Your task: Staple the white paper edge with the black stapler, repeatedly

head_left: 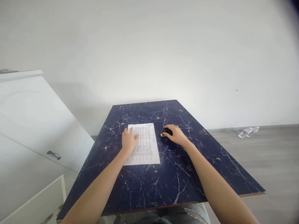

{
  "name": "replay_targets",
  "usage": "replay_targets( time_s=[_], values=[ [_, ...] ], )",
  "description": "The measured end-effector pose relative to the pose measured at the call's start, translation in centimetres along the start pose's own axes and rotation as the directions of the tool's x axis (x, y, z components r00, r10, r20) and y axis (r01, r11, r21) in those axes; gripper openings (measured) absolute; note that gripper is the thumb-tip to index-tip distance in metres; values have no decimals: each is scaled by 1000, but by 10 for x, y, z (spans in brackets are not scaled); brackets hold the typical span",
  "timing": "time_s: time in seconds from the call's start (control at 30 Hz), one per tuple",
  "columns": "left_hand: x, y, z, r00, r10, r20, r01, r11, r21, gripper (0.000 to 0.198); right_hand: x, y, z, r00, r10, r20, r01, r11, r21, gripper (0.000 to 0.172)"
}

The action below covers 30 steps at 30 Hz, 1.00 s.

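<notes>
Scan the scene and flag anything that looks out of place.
Clear plastic, seemingly a bottle, lies on the floor by the wall, right of the table, like dropped litter. The printed sheet under the left hand shows no obvious damage.

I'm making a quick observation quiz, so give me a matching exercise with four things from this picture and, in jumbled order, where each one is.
Things:
1. Printed sheet
2. Black object
3. Clear plastic item
4. Dark handle

Places:
A. On the front of the white cabinet
B. On the floor, near the wall
C. In the grasp of the right hand
D. Flat on the table, partly under the left hand

Pairs: 1-D, 2-C, 3-B, 4-A
</notes>
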<state>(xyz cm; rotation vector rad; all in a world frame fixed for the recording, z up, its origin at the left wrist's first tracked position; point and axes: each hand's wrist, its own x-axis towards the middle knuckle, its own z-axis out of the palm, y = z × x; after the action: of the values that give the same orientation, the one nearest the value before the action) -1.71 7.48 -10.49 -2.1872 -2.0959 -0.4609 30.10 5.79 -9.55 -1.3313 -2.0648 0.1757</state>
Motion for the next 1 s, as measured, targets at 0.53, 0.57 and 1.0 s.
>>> replay_targets(
  time_s=[0.53, 0.57, 1.0],
  values=[
    [6, -9, -5, 983, -176, 53, 171, 982, 81, 55, 1, -1, 0, 1000, 18, 5, -18, 1000, 0, 26],
    [7, -10, -5, 981, -187, 59, 184, 981, 57, 55, 1, -1, 1, 1000, 17, 7, -17, 1000, -2, 26],
    [14, -30, 0, 979, -190, 68, 202, 936, -289, 46, 1, -1, 1, 1000, 11, 11, -11, 1000, 8, 26]
  ],
)
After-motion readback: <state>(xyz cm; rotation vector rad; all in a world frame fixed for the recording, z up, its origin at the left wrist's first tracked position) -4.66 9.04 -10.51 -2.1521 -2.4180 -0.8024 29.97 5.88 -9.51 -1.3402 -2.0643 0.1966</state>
